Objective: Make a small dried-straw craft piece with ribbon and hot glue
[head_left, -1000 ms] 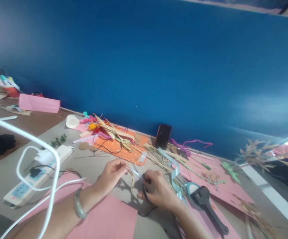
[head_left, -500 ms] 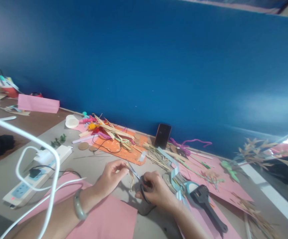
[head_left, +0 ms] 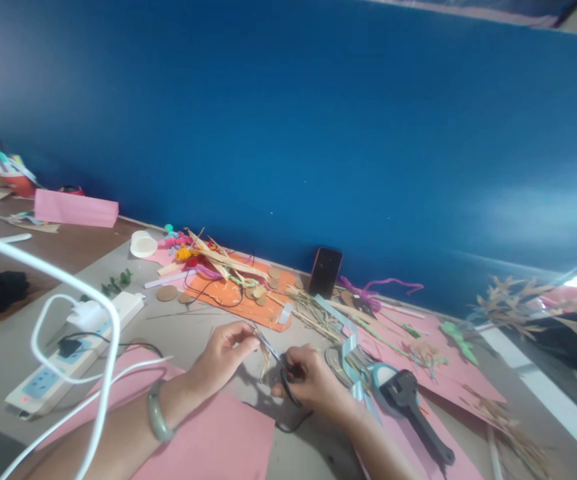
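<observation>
Between thumb and forefinger my left hand (head_left: 231,350) pinches a thin, pale straw-like strip (head_left: 264,365), whose loose end hangs down over the table. My right hand (head_left: 308,380) is closed around the dark handles of a pair of scissors (head_left: 272,350). Their blades point up and left, with the tips close to my left fingertips; whether they touch the strip I cannot tell. Beneath my left forearm, which wears a pale green bangle, lies a pink paper sheet (head_left: 223,433).
A white power strip (head_left: 73,353) with white cables crosses the left side. Dried stalks and pipe cleaners cover orange paper (head_left: 218,297) at the back. A phone (head_left: 325,272) leans against the blue wall. A black glue gun (head_left: 416,413) and blue ribbon (head_left: 349,345) lie at right.
Almost nothing differs. The scissors and both hands hold nearly the same position, and the view has shifted very slightly.
</observation>
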Action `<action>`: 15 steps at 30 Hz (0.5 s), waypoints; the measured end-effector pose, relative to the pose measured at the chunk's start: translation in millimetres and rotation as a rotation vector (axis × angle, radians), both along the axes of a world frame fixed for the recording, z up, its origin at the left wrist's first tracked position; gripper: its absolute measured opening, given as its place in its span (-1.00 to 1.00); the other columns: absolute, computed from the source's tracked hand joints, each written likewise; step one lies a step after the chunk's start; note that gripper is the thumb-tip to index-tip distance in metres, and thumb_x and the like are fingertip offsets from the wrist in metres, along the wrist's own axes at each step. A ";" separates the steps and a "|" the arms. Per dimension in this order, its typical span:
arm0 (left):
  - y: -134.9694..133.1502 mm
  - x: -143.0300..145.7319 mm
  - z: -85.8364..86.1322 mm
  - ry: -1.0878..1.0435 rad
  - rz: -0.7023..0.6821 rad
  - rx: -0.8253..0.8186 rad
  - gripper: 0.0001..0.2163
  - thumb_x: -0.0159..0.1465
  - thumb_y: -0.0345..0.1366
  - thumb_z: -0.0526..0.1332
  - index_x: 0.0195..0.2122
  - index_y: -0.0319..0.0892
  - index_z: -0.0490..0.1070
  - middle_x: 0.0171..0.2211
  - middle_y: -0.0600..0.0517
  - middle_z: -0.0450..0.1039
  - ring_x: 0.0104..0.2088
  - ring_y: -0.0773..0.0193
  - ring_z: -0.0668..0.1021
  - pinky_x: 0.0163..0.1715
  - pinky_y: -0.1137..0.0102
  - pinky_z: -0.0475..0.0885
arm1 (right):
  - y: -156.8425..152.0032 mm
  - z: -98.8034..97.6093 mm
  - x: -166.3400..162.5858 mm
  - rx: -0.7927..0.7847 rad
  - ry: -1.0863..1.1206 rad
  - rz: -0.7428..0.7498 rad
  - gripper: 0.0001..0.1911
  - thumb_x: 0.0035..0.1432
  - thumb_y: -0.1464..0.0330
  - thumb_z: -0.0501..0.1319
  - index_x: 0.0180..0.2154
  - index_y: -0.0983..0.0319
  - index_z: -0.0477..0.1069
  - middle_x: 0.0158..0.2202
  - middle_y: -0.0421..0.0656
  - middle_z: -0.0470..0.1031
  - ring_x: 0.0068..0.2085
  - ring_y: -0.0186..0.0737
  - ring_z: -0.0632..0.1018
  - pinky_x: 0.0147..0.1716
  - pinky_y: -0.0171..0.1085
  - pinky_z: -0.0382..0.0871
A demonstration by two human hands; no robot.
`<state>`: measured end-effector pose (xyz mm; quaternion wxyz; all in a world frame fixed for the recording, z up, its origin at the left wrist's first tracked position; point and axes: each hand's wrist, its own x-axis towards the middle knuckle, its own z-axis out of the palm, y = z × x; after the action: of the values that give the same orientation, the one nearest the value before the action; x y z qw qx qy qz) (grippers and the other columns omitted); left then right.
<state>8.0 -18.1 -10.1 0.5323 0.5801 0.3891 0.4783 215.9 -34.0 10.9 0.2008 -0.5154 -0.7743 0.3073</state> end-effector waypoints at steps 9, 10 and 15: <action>-0.6 0.0 1.9 0.001 -0.006 -0.016 -0.88 0.20 -0.30 0.19 -0.43 -0.21 0.45 -0.45 0.05 0.48 -0.35 0.28 0.50 -0.25 0.43 0.36 | 2.5 -4.9 1.6 -0.014 0.057 0.004 -0.53 -0.11 0.25 0.36 -0.67 0.21 0.06 -0.68 -0.39 0.02 -0.55 -0.42 0.09 -0.56 -0.37 -0.05; -0.3 0.1 1.9 0.001 -0.008 -0.018 -0.87 0.20 -0.29 0.19 -0.42 -0.21 0.46 -0.45 0.05 0.48 -0.35 0.28 0.50 -0.25 0.43 0.36 | 2.8 -5.3 1.8 -0.014 0.059 0.008 -0.54 -0.10 0.26 0.35 -0.67 0.21 0.06 -0.68 -0.39 0.02 -0.55 -0.42 0.09 -0.56 -0.37 -0.04; 0.6 0.4 1.9 0.009 0.002 -0.021 -0.86 0.20 -0.26 0.20 -0.43 -0.22 0.45 -0.47 0.05 0.46 -0.37 0.28 0.49 -0.26 0.42 0.36 | 2.9 -4.5 1.8 -0.050 0.092 0.018 -0.56 -0.09 0.27 0.36 -0.68 0.22 0.11 -0.70 -0.40 0.04 -0.58 -0.43 0.09 -0.59 -0.37 -0.07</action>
<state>8.5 -17.5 -8.2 0.5360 0.5762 0.3973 0.4721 217.7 -31.1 6.4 0.2206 -0.4988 -0.7607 0.3519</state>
